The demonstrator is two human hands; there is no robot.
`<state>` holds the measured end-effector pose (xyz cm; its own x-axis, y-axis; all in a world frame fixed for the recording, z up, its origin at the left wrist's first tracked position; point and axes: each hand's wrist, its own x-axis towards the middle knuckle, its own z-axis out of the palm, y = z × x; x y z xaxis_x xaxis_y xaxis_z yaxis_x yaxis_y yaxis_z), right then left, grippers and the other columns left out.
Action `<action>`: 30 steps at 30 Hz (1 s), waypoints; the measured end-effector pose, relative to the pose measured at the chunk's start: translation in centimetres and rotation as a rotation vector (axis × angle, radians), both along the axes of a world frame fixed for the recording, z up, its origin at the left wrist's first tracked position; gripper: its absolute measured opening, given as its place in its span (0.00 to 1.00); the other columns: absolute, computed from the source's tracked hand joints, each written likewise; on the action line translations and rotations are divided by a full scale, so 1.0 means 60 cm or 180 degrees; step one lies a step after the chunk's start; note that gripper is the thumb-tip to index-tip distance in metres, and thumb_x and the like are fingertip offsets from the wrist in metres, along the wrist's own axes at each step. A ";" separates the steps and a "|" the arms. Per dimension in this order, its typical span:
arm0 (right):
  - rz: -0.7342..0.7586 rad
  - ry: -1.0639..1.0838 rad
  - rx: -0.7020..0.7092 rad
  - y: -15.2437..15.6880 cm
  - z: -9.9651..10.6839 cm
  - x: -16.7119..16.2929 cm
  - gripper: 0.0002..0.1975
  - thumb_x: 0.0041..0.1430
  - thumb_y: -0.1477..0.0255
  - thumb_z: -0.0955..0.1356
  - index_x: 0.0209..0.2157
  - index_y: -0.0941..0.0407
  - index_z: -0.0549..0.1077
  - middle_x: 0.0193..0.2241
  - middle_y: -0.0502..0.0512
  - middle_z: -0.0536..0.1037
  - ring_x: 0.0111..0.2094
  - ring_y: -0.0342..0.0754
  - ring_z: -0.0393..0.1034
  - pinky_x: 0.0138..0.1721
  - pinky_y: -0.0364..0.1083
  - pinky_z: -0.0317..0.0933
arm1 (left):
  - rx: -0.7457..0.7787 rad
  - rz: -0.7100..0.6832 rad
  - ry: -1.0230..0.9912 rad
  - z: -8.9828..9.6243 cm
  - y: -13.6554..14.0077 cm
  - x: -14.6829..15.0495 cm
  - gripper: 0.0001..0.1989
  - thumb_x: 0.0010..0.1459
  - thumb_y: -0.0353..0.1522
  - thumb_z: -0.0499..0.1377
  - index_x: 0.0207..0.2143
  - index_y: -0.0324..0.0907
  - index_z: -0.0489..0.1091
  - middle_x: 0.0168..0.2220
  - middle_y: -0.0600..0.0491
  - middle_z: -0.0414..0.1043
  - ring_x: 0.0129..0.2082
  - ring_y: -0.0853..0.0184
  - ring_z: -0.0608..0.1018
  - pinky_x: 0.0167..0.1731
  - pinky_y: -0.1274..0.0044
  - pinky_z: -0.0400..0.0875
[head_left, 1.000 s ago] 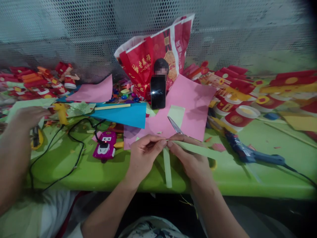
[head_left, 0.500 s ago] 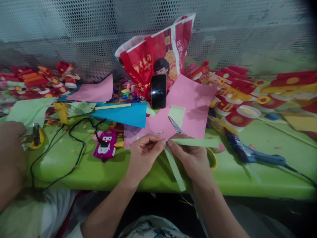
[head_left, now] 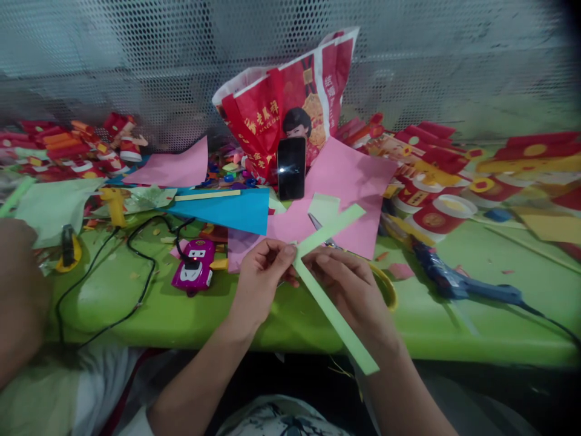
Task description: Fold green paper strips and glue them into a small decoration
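My left hand (head_left: 267, 272) is closed, its thumb and fingers pinching the corner where two arms of light green paper strip (head_left: 336, 315) meet. One arm points up and right over the pink paper; the other slants down across my right palm. Whether they are one folded strip or two, I cannot tell. My right hand (head_left: 351, 284) is beside the corner, its fingers loosely curled between the arms, thumb apart, not visibly pinching anything. Scissors show behind it as a blade (head_left: 314, 221) and a yellow handle (head_left: 387, 284); the hand hides the middle, so a grip on them is unclear.
Pink paper (head_left: 351, 175), a blue sheet (head_left: 236, 212), a phone (head_left: 291, 168) against a red bag (head_left: 261, 115), a purple power socket (head_left: 195, 266) with a cable, a glue gun (head_left: 454, 281) and red paper cups (head_left: 440, 215) surround the hands. Another person's hand (head_left: 20, 284) is at left.
The upper strip arm has swung from level to pointing up and right; the lower arm has turned further right. My right fingers have come off the corner, while the left hand keeps its pinch.
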<state>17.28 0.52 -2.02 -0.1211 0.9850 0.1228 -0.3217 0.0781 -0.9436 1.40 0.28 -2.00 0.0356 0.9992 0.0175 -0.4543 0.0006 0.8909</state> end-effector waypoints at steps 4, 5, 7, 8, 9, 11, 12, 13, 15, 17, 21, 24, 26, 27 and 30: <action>0.0454 -0.0096 0.0256 0.000 -0.003 -0.002 0.12 0.60 0.67 0.79 0.46 0.46 0.85 0.41 0.52 0.83 0.39 0.49 0.80 0.42 0.48 0.76 | 0.0068 0.0171 -0.0176 0.001 -0.001 0.002 0.14 0.63 0.42 0.71 0.36 0.42 0.74 0.27 0.59 0.72 0.23 0.76 0.73 0.24 0.85 0.73; 0.0440 -0.0197 0.0403 -0.001 -0.003 -0.003 0.14 0.60 0.68 0.79 0.48 0.45 0.84 0.43 0.52 0.82 0.39 0.49 0.80 0.43 0.48 0.76 | 0.0061 0.0215 -0.0192 0.001 -0.002 0.002 0.14 0.64 0.42 0.70 0.37 0.42 0.74 0.27 0.60 0.71 0.23 0.76 0.73 0.24 0.85 0.72; 0.0261 -0.0559 0.0693 -0.002 -0.001 -0.004 0.15 0.62 0.69 0.78 0.50 0.45 0.83 0.45 0.52 0.80 0.41 0.48 0.78 0.42 0.48 0.76 | 0.0005 0.0303 -0.0215 0.002 -0.002 0.003 0.14 0.64 0.43 0.70 0.37 0.43 0.72 0.27 0.60 0.70 0.23 0.76 0.72 0.23 0.85 0.70; 0.0155 -0.0786 0.0837 -0.003 0.001 -0.005 0.14 0.63 0.69 0.78 0.50 0.45 0.83 0.46 0.53 0.79 0.42 0.49 0.78 0.41 0.47 0.76 | -0.0020 0.0352 -0.0219 0.002 -0.002 0.004 0.15 0.65 0.43 0.69 0.38 0.43 0.72 0.27 0.60 0.70 0.23 0.76 0.72 0.23 0.85 0.70; 0.0051 -0.0996 0.0998 -0.004 0.003 -0.006 0.14 0.63 0.69 0.77 0.50 0.46 0.83 0.46 0.54 0.79 0.43 0.50 0.78 0.41 0.47 0.76 | -0.0023 0.0411 -0.0213 0.002 -0.002 0.005 0.15 0.64 0.44 0.69 0.38 0.43 0.72 0.27 0.60 0.69 0.24 0.75 0.72 0.24 0.85 0.70; -0.0171 -0.1356 0.1308 -0.004 0.008 -0.008 0.15 0.62 0.68 0.79 0.50 0.48 0.83 0.46 0.55 0.80 0.46 0.52 0.78 0.42 0.48 0.76 | 0.0037 0.0517 -0.0167 0.000 -0.002 0.007 0.16 0.64 0.44 0.70 0.37 0.43 0.72 0.28 0.59 0.69 0.26 0.75 0.72 0.26 0.84 0.70; -0.0306 -0.1509 0.1428 -0.004 0.009 -0.010 0.15 0.60 0.68 0.80 0.49 0.48 0.83 0.46 0.55 0.80 0.46 0.52 0.78 0.43 0.48 0.76 | 0.0082 0.0548 -0.0135 -0.001 -0.001 0.009 0.17 0.63 0.45 0.70 0.36 0.43 0.72 0.29 0.59 0.69 0.27 0.74 0.71 0.27 0.84 0.70; -0.0448 -0.1625 0.1531 -0.004 0.010 -0.011 0.15 0.58 0.68 0.80 0.48 0.49 0.83 0.45 0.55 0.81 0.46 0.52 0.78 0.43 0.48 0.76 | 0.0120 0.0551 -0.0105 -0.001 -0.001 0.010 0.17 0.63 0.45 0.70 0.36 0.43 0.72 0.30 0.58 0.69 0.28 0.74 0.71 0.28 0.83 0.69; -0.0705 -0.1765 0.1661 -0.004 0.011 -0.014 0.13 0.58 0.68 0.81 0.44 0.49 0.83 0.42 0.54 0.81 0.43 0.51 0.79 0.42 0.48 0.75 | 0.0170 0.0515 -0.0072 -0.003 -0.001 0.013 0.17 0.63 0.46 0.70 0.35 0.42 0.73 0.30 0.58 0.69 0.29 0.73 0.70 0.29 0.83 0.69; -0.0898 -0.1811 0.1724 -0.003 0.011 -0.016 0.08 0.60 0.70 0.79 0.41 0.50 0.82 0.39 0.52 0.82 0.41 0.50 0.79 0.42 0.48 0.75 | 0.0222 0.0491 -0.0036 -0.004 -0.001 0.014 0.17 0.63 0.45 0.70 0.34 0.42 0.73 0.30 0.57 0.69 0.30 0.73 0.70 0.30 0.83 0.68; -0.0930 -0.1737 0.1658 -0.001 0.017 -0.014 0.03 0.63 0.72 0.76 0.35 0.51 0.81 0.34 0.52 0.82 0.38 0.49 0.78 0.43 0.48 0.73 | 0.0322 0.0292 0.0121 0.002 -0.005 0.013 0.15 0.65 0.43 0.68 0.36 0.42 0.74 0.30 0.57 0.72 0.30 0.72 0.74 0.33 0.81 0.72; -0.0812 -0.1421 0.1346 -0.001 0.022 -0.013 0.04 0.64 0.71 0.75 0.33 0.52 0.81 0.32 0.52 0.81 0.34 0.48 0.76 0.37 0.47 0.72 | 0.0304 0.0255 0.0358 0.010 -0.011 0.014 0.15 0.65 0.44 0.69 0.37 0.41 0.74 0.30 0.56 0.74 0.29 0.71 0.78 0.33 0.79 0.76; -0.0820 -0.1182 0.1011 -0.003 0.024 -0.013 0.06 0.63 0.68 0.75 0.31 0.53 0.81 0.29 0.51 0.80 0.30 0.47 0.74 0.30 0.45 0.69 | 0.0294 0.0263 0.0434 0.014 -0.014 0.016 0.16 0.63 0.44 0.70 0.37 0.41 0.75 0.31 0.55 0.76 0.29 0.70 0.79 0.33 0.78 0.78; -0.0858 -0.1116 0.0871 -0.003 0.023 -0.014 0.07 0.63 0.67 0.75 0.31 0.53 0.80 0.27 0.50 0.79 0.28 0.46 0.73 0.27 0.44 0.68 | 0.0285 0.0240 0.0428 0.014 -0.015 0.017 0.16 0.63 0.45 0.70 0.38 0.41 0.75 0.31 0.54 0.77 0.29 0.69 0.80 0.32 0.77 0.79; -0.0986 -0.1189 0.0697 -0.005 0.021 -0.014 0.07 0.62 0.66 0.75 0.32 0.54 0.80 0.24 0.49 0.78 0.24 0.44 0.71 0.24 0.42 0.66 | 0.0217 0.0101 0.0351 0.012 -0.016 0.016 0.16 0.63 0.44 0.70 0.39 0.41 0.75 0.32 0.53 0.78 0.29 0.69 0.80 0.32 0.77 0.79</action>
<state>16.44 0.22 -0.78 0.0967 0.9377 0.3337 0.1027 0.3240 -0.9405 2.39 -0.69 -1.27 0.0095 0.9965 0.0831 -0.3525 -0.0745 0.9328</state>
